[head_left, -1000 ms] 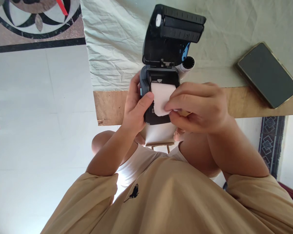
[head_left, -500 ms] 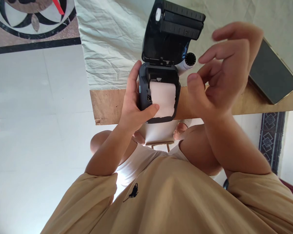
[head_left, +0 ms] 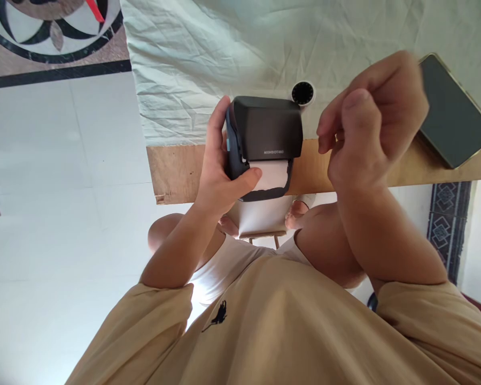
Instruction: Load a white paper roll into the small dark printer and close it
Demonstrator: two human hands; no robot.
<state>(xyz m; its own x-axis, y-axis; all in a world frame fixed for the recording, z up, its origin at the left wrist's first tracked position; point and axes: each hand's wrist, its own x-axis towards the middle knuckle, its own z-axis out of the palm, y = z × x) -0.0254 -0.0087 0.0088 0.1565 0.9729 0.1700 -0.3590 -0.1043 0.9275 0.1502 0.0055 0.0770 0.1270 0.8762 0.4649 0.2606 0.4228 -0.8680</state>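
My left hand (head_left: 220, 176) grips the left side of a dark label printer (head_left: 272, 125) over the table's front edge. Its thumb lies on the white label paper (head_left: 270, 175) showing at the printer's near end. The printer's lid is tilted down over most of the paper, with a gap at the front. To the right of the printer, apart from it, my right hand (head_left: 379, 117) is curled with its fingers bent in, and nothing shows in it. Just behind the printer stands a white roll (head_left: 313, 95) with a black, toothed core.
A dark phone (head_left: 457, 112) lies at the right of the table, close to my right hand. Pale green cloth (head_left: 208, 48) covers the table up to a bare wooden front edge (head_left: 176, 174). A stool (head_left: 262, 235) and my legs are below.
The printer's lid has swung down towards me from upright. My right hand has gone from spread fingers to curled ones. My left hand keeps its grip on the label printer.
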